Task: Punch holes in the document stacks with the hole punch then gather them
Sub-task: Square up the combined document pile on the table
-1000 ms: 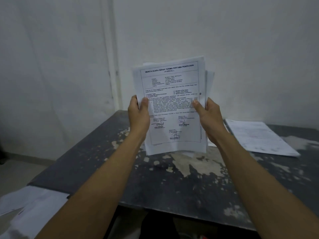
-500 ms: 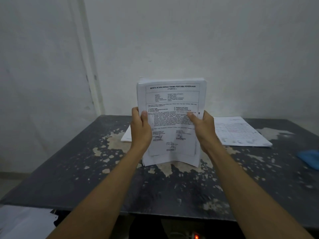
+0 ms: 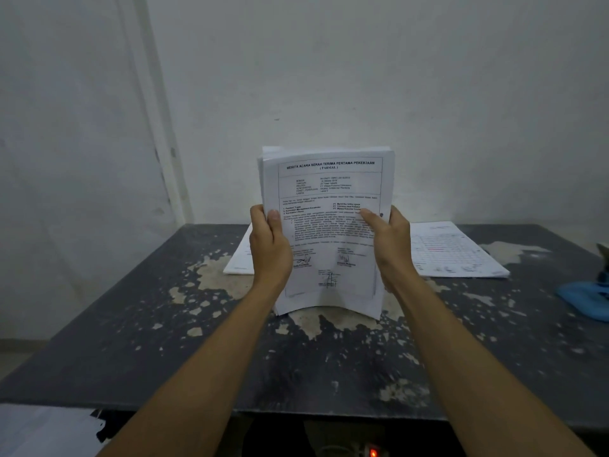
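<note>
A thick stack of printed documents point(image 3: 326, 192) stands upright on its bottom edge on the dark table point(image 3: 164, 341), its front page facing me. My left hand point(image 3: 268, 245) grips the stack's left side and my right hand point(image 3: 389, 245) grips its right side, thumbs on the front page. A dark punched hole shows at the stack's right margin by my right thumb. Behind the stack, flat on the table, lie two more document stacks: one at the right point(image 3: 451, 252) with a printed table, one at the left point(image 3: 239, 258) mostly hidden. No hole punch is clearly visible.
A blue object point(image 3: 586, 295) lies at the table's right edge, cut off by the frame. White papers point(image 3: 43, 430) lie low at the left, below the table's front edge. A small red light point(image 3: 373, 452) glows under the table. White walls close off the back and left.
The stack has come down from the air until its bottom edge rests on the table, and its sheets are now squared up. The view has shifted right and down.
</note>
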`<state>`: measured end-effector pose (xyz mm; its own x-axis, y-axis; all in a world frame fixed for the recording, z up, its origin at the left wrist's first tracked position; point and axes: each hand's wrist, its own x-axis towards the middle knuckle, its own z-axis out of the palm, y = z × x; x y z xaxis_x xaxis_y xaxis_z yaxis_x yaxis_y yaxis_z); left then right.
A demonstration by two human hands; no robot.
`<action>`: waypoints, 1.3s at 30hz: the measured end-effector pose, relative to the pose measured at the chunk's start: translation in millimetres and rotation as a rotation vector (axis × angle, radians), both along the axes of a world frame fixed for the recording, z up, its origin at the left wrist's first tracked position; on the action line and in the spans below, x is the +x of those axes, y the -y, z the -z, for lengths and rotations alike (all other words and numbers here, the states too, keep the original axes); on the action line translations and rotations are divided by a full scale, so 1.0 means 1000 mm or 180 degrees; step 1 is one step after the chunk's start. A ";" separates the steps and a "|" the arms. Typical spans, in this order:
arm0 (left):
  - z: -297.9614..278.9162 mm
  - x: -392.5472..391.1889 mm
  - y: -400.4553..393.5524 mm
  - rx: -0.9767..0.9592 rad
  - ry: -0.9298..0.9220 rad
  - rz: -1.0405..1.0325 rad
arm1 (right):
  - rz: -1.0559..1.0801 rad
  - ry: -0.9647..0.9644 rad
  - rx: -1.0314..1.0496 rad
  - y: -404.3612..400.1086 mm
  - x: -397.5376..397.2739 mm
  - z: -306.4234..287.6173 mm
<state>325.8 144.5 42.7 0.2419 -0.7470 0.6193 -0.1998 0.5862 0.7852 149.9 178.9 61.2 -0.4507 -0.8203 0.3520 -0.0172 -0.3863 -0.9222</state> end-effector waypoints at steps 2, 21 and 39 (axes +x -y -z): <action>0.000 -0.001 0.000 -0.0056 -0.0016 0.0046 | 0.0075 -0.0058 -0.0027 -0.001 -0.003 0.000; 0.007 0.001 -0.003 -0.0039 -0.0281 0.0393 | 0.0032 -0.0114 0.0090 -0.009 -0.011 0.021; 0.018 -0.005 -0.002 0.0021 -0.0314 0.0336 | -0.0169 -0.0092 0.0188 -0.004 -0.015 0.017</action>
<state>320.6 146.2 25.0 0.2211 -0.7756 0.5913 -0.0590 0.5945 0.8019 135.1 183.1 44.1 -0.3963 -0.8625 0.3147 -0.0252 -0.3324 -0.9428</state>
